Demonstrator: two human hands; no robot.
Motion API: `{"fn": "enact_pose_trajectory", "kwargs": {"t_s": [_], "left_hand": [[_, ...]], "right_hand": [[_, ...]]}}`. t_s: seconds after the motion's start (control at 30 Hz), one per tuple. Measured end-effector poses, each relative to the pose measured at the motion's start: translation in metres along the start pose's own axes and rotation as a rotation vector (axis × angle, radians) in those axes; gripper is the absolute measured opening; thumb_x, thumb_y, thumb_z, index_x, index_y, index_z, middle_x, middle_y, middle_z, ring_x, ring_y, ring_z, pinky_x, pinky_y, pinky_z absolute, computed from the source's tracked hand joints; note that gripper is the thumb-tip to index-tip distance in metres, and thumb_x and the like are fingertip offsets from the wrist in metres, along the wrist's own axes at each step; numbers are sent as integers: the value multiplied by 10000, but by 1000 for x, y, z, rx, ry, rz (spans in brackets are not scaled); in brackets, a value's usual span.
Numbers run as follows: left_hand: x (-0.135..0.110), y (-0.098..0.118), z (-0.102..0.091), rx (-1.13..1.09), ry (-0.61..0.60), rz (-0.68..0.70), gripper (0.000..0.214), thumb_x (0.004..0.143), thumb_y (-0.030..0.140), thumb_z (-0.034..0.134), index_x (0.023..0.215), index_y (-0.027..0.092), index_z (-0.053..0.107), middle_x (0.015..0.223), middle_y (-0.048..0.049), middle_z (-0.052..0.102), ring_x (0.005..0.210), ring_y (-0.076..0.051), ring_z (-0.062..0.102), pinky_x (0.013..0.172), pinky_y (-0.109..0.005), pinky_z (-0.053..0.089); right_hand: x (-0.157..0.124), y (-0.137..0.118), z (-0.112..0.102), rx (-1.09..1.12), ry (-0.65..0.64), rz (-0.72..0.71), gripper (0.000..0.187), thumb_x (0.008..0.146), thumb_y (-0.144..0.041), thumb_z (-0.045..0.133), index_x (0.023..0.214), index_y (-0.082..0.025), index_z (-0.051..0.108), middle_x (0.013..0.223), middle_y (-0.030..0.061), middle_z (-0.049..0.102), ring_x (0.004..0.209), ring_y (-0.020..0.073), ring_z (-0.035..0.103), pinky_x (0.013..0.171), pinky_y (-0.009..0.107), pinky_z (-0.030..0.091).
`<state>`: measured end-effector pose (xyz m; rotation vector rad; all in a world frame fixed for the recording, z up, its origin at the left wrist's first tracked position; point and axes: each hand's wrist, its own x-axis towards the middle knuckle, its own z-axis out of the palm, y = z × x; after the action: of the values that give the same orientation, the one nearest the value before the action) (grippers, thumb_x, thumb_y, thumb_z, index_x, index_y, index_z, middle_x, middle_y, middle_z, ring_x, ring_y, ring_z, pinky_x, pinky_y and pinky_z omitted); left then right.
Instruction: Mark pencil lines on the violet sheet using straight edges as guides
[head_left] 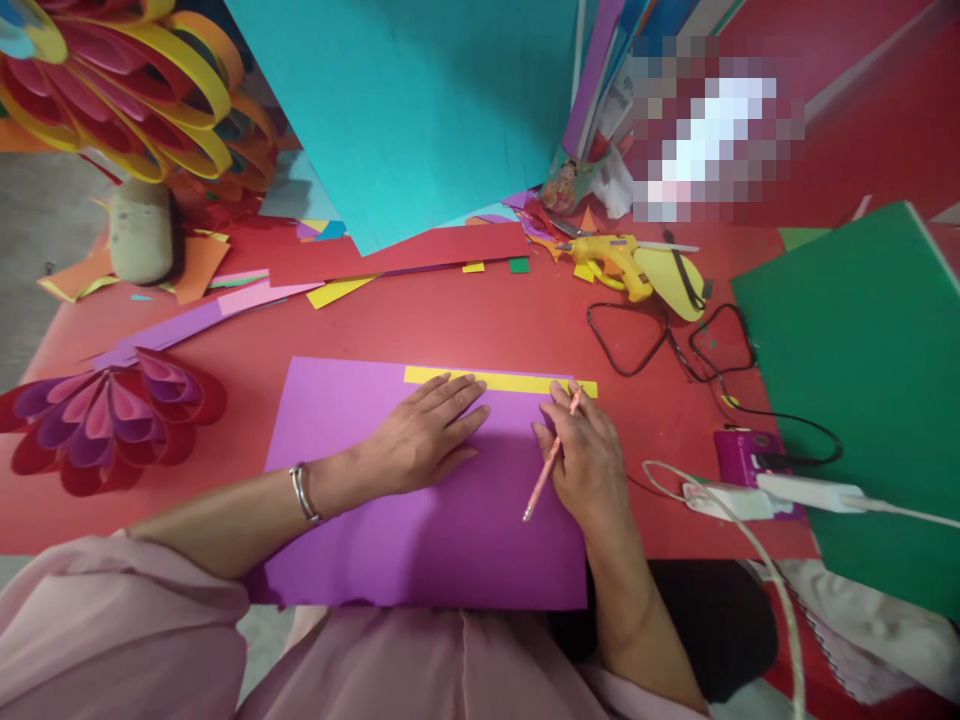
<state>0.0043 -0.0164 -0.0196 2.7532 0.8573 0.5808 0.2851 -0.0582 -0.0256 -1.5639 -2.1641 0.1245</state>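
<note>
A sheet of purple paper (480,540) lies on the red table in front of me, its near edge against my lap. Along its far edge runs a narrow yellow paper strip (517,382), whose right end sticks out past the sheet. My left hand (431,435) rests flat on the purple paper, fingertips on the strip's lower edge. A pink patterned pencil (541,485) sits in my right hand (592,455), slanting down toward me. Fingertips of that hand touch the strip near its right end.
A yellow glue gun (622,262) with a black cord lies at the back right. Green sheets (870,390) and a purple power socket (750,450) with white plugs are on the right. Looped paper petals (105,410) sit left. A turquoise sheet (427,100) stands behind paper scraps.
</note>
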Motion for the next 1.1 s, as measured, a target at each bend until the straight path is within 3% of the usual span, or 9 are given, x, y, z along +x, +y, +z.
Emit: {"fn": "enact_pose_trajectory", "kwargs": {"t_s": [1.1], "left_hand": [[-2,-1,4,-15,13,-6,420,1043,328,601,1425,154,584,1556,-216,556,1499,-378,495,1210,-624,448]], "right_hand": [[1,0,-1,22,23,-4,276,1045,-269,601,1316,-223,624,1474,151,669,1469,346,543,1127,570,527]]}}
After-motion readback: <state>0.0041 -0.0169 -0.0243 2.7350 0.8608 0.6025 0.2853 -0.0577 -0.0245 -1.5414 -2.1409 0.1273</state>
